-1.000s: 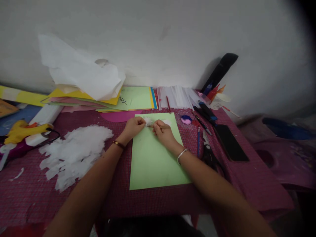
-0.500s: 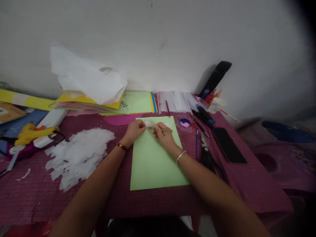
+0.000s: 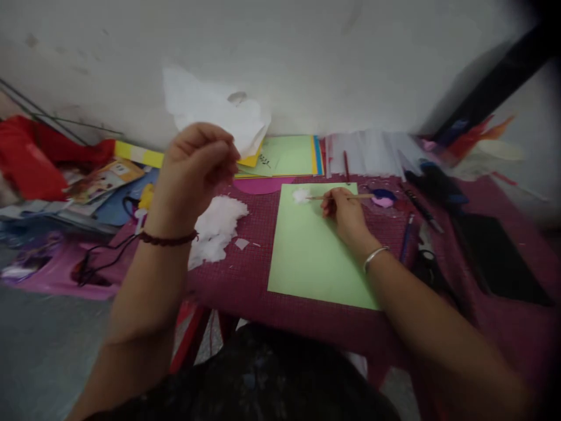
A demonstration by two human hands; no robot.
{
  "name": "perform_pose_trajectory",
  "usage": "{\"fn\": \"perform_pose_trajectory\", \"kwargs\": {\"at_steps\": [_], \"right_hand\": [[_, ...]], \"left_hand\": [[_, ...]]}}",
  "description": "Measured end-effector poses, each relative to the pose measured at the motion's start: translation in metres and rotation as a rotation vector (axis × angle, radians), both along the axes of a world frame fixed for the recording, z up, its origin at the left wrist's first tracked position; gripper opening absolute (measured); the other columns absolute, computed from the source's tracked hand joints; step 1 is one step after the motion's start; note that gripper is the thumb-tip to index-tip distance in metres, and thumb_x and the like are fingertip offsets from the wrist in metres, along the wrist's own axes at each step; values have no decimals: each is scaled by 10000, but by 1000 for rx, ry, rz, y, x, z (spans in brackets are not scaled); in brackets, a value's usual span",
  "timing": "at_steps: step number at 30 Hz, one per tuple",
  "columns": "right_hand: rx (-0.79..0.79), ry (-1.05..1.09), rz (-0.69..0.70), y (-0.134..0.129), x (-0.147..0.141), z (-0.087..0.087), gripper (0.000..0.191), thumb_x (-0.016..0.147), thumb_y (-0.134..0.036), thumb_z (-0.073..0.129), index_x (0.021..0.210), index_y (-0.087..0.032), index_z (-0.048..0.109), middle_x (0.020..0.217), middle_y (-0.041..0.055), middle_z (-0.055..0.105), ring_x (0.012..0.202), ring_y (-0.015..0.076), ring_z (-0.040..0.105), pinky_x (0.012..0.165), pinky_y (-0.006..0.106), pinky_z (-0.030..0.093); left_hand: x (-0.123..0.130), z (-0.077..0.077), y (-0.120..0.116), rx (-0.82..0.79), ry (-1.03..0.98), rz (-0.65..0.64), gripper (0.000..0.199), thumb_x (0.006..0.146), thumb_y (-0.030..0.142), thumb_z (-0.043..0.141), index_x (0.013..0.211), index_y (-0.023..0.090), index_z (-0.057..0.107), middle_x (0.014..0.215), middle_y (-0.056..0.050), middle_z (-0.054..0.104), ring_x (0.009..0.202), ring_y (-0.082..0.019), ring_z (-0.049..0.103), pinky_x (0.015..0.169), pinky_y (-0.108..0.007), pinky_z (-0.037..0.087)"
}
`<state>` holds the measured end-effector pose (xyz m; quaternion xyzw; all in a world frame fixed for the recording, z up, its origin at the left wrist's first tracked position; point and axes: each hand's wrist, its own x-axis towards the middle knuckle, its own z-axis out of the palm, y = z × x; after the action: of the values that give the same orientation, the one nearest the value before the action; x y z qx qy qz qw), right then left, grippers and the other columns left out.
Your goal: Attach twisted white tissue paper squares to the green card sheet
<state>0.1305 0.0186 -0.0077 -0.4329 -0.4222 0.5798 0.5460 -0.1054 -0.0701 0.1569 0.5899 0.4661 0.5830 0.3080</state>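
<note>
A light green sheet (image 3: 319, 251) lies on the table with a small white fluffy patch (image 3: 301, 196) near its top left. Over the sheet, my right hand (image 3: 346, 213) is closed round a thin wooden stick (image 3: 362, 196), whose tip points left at the patch. My left hand (image 3: 197, 169) is raised off the table, in front of the large white paper (image 3: 210, 105). Its fingers are pinched together, and what they hold, if anything, is hidden. Below and beyond it sits a pile of white paper pieces (image 3: 219, 228).
Coloured sheets (image 3: 291, 153) and clear plastic strips (image 3: 368, 153) lie along the wall. On the right are a blue and pink round item (image 3: 383, 198), a blue pencil (image 3: 407, 237) and a black phone-like slab (image 3: 499, 254). A red cloth (image 3: 33, 161) is far left.
My left hand has left the sheet and risen to the left. My right hand stays over the sheet, with the stick now plainly visible. The view has turned left.
</note>
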Motion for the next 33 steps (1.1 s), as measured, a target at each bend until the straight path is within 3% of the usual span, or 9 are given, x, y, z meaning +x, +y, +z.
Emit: {"fn": "perform_pose_trajectory", "kwargs": {"at_steps": [2, 6, 10, 14, 19, 23, 27, 30, 33], "right_hand": [[-4, 3, 14, -1, -1, 1, 171, 848, -293, 513, 709, -198, 539, 546, -18, 558, 403, 79, 475, 386, 208, 366], [19, 0, 23, -5, -2, 3, 202, 852, -327, 550, 695, -199, 548, 538, -14, 563, 392, 77, 475, 372, 203, 361], [41, 14, 19, -6, -2, 2, 183, 846, -320, 543, 715, -194, 560, 539, -20, 571, 397, 78, 484, 383, 203, 389], [53, -6, 14, -4, -1, -2, 183, 832, -348, 542, 732, -195, 553, 547, -29, 573, 398, 72, 484, 387, 197, 386], [49, -16, -6, 1, 3, -3, 205, 822, -387, 536, 744, -197, 543, 545, -39, 567, 406, 72, 484, 396, 195, 386], [46, -25, -17, 6, 5, -4, 206, 815, -386, 527, 742, -194, 538, 551, -34, 572, 406, 76, 487, 397, 202, 382], [68, -109, 53, 6, 5, -4, 219, 825, -393, 497, 734, -197, 531, 534, -38, 557, 402, 81, 475, 394, 208, 369], [131, -217, 162, 2, 3, -2, 223, 835, -375, 484, 709, -196, 530, 521, -43, 542, 409, 83, 466, 408, 212, 366], [158, -304, 203, -1, 1, 0, 218, 847, -345, 473, 697, -196, 526, 521, -46, 535, 416, 82, 458, 417, 212, 358]], "left_hand": [[-8, -13, -26, -138, 340, -50, 24, 777, 175, 594, 754, 166, 595, 669, 24, 585, 567, -81, 525, 546, -215, 407], [-27, -70, -69, -235, 1139, -96, 102, 829, 164, 542, 805, 178, 640, 832, -52, 640, 787, -164, 574, 722, -305, 452], [-38, -108, -83, -163, 1441, -182, 183, 850, 136, 510, 959, 188, 647, 945, -79, 654, 952, -208, 566, 846, -360, 436], [-39, -120, -75, -99, 1443, -191, 184, 869, 156, 474, 911, 188, 650, 885, -66, 652, 901, -199, 573, 845, -353, 434], [-36, -125, -60, -119, 1396, -72, 184, 842, 158, 470, 722, 177, 607, 758, -77, 633, 741, -203, 573, 734, -342, 442], [-20, -111, -30, -237, 933, 25, 129, 800, 239, 519, 705, 190, 591, 683, -24, 636, 617, -148, 553, 603, -268, 418], [14, -98, 20, -320, 506, -86, 163, 770, 321, 569, 702, 177, 599, 651, -3, 615, 580, -118, 517, 553, -239, 389], [37, -108, 59, -328, 422, -161, 137, 714, 285, 596, 657, 162, 580, 577, 26, 529, 524, -90, 438, 505, -222, 318], [47, -129, 85, -325, 276, -120, 121, 684, 265, 595, 639, 162, 551, 571, 34, 501, 519, -83, 426, 506, -217, 320]]}}
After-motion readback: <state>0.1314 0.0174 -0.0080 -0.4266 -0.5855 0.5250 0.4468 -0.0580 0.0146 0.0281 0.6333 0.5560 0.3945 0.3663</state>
